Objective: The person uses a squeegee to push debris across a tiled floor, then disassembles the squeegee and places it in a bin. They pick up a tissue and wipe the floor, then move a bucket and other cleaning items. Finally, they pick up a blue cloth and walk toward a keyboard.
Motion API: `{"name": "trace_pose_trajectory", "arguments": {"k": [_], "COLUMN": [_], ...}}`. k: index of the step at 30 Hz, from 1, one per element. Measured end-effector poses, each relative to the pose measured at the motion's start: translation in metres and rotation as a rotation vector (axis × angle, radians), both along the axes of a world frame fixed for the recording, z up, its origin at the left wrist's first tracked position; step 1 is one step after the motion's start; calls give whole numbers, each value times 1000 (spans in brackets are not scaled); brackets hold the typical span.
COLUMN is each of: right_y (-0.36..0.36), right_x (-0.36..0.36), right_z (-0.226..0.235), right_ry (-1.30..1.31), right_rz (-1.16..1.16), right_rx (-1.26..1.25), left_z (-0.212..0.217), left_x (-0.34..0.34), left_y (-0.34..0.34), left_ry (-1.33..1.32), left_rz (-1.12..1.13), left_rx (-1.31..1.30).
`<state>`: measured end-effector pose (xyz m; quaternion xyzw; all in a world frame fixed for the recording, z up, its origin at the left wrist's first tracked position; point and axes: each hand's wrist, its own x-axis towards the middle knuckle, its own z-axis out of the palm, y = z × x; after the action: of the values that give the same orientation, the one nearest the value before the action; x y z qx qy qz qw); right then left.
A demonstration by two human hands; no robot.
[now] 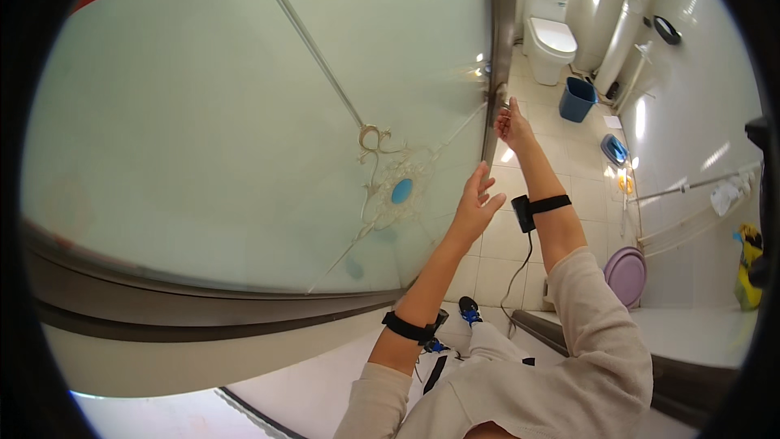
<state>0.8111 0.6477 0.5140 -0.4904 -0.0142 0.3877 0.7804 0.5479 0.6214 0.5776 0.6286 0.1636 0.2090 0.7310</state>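
Observation:
A frosted glass sliding door (203,138) with a dark metal frame fills the left side of the view. Ornamental scrollwork with a blue oval (401,191) decorates its glass. At the door's edge, my right hand (513,126) has its fingers curled around the door handle (502,96), which is partly hidden by them. My left hand (474,205) is raised beside the same edge, lower down, with fingers and thumb apart and nothing in it. Whether its fingertips touch the frame is hard to tell.
Beyond the doorway lies a tiled bathroom floor (581,167). A white toilet (552,39) stands at the far end, a blue bin (577,100) near it. Along the right wall are a purple basin (626,276) and a yellow bag (747,270). A dark threshold track (540,332) crosses near my feet.

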Motion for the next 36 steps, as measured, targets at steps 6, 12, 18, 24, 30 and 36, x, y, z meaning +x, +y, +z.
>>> {"name": "trace_pose_trajectory", "arguments": {"k": [6,12,18,24,30,36], "right_y": [10,-22,-95,-183,-285,-332], "right_x": [-5,-23,-39,-54,-30,-79], "right_z": [-4,14,2,5,-24,-11], "right_ry": [-62,-135,-181,-53,15,30], "right_rz": [-69,-277,-452,-586,-375,-624], "right_rx": [-10,-59,-64,55,295,146], "left_z": [-15,-22,-31,-20,-26,-35], "left_x": [3,-2,-34,-79,-136,-153], "left_y": [0,-14,-39,-72,-93,-101], "left_ry": [89,139,120,80,63,42], "left_rz": [36,63,5,-65,-132,23], "left_rx": [-46,47,60,146,172,383]}}
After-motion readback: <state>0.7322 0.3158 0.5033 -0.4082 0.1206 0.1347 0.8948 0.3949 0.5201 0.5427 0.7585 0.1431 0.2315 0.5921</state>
